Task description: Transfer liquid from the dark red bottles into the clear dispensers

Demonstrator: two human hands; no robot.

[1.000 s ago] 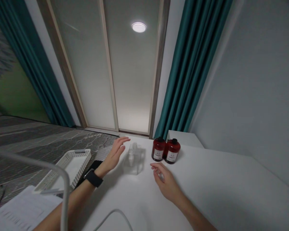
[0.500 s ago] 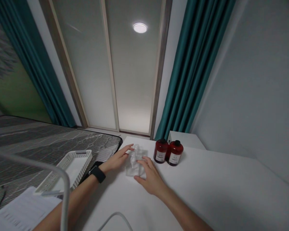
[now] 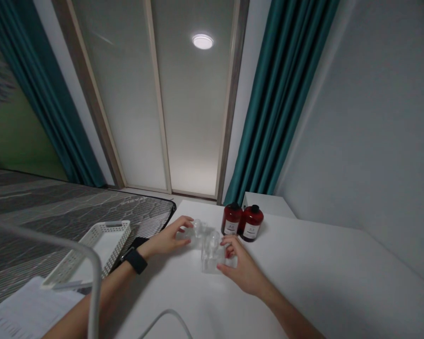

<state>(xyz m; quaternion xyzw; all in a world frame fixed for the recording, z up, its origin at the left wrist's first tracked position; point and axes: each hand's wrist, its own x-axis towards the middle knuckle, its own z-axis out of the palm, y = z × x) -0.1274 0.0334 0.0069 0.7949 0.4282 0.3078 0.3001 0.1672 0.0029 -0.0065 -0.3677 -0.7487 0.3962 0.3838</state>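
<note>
My left hand (image 3: 169,236), with a dark watch on its wrist, curls its fingers round a clear see-through item (image 3: 197,228) on the white table. My right hand (image 3: 242,266) has its thumb and fingers around the right side of a second clear see-through item (image 3: 212,254). Both look like small transparent bottles or packs, but blur and glare hide their exact kind. The two clear items lie side by side, close together. Just behind my right hand stand two dark red bottles (image 3: 231,219) with black caps and white labels.
A white perforated basket (image 3: 122,247) sits to the left, by printed paper sheets (image 3: 31,310). A grey cable (image 3: 97,282) arcs across the near left. Behind the bottles is a white cabinet (image 3: 272,205). The white table (image 3: 304,273) extends right.
My right hand has moved right and nearer to me with one clear item. My left hand has shifted slightly left, and the clear items, formerly bunched together, are now spread wider.
</note>
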